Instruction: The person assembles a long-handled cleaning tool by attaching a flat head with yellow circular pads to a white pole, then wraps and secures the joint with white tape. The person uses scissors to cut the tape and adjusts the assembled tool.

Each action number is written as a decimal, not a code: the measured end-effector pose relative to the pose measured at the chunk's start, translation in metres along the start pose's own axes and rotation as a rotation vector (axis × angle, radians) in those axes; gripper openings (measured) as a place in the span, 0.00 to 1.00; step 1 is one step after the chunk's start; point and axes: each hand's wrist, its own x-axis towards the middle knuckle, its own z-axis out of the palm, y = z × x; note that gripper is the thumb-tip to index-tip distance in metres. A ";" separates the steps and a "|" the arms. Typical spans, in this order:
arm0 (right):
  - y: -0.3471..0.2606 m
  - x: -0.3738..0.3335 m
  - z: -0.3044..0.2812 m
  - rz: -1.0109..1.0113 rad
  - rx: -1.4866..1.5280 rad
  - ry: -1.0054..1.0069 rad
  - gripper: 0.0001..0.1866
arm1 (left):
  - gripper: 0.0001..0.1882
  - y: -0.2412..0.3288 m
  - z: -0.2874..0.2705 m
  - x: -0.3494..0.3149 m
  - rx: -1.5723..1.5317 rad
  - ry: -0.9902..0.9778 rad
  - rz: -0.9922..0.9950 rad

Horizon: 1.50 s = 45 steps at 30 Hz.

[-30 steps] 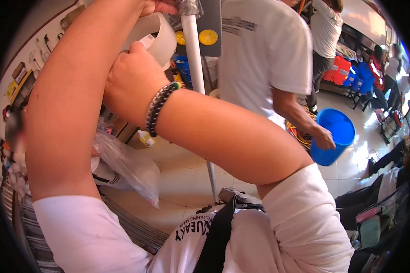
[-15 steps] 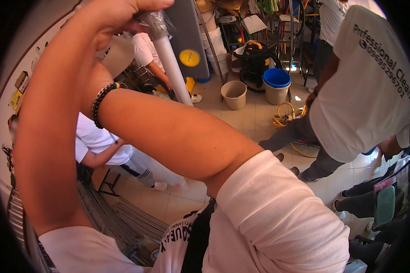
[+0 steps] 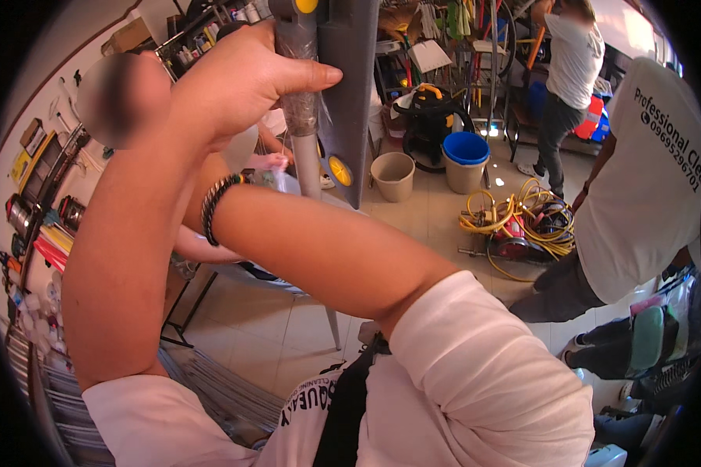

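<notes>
My left hand is raised at the upper left, wrapped round a grey pole covered partly in clear plastic film. Its thumb lies across the pole, while the other fingers are hidden behind. Beside the pole stands a long dark grey panel with a yellow round fitting near its lower end. My right forearm, a dark beaded bracelet at the wrist, crosses behind my left forearm. The fingers of my right hand are hidden there, so their hold does not show.
A beige bucket, another with a blue bucket in it, and a black vacuum cleaner stand beyond. Coiled yellow hose lies on the floor. A person in a white shirt stands at right; others are farther off. Shelves line the left wall.
My hands have shifted right and a little down in view. More of the pole's top and the grey panel now shows above my left hand. The person at right has shifted.
</notes>
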 end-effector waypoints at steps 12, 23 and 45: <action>-0.007 -0.051 -0.054 -0.398 -0.160 0.433 0.18 | 0.17 0.013 -0.074 -0.008 0.057 0.340 -0.010; 0.066 -0.074 -0.040 0.433 1.468 0.158 0.20 | 0.19 0.013 -0.065 -0.007 -0.147 0.268 0.078; 0.018 -0.034 -0.049 0.666 1.044 0.029 0.15 | 0.10 -0.106 -0.059 -0.085 -0.730 0.407 0.024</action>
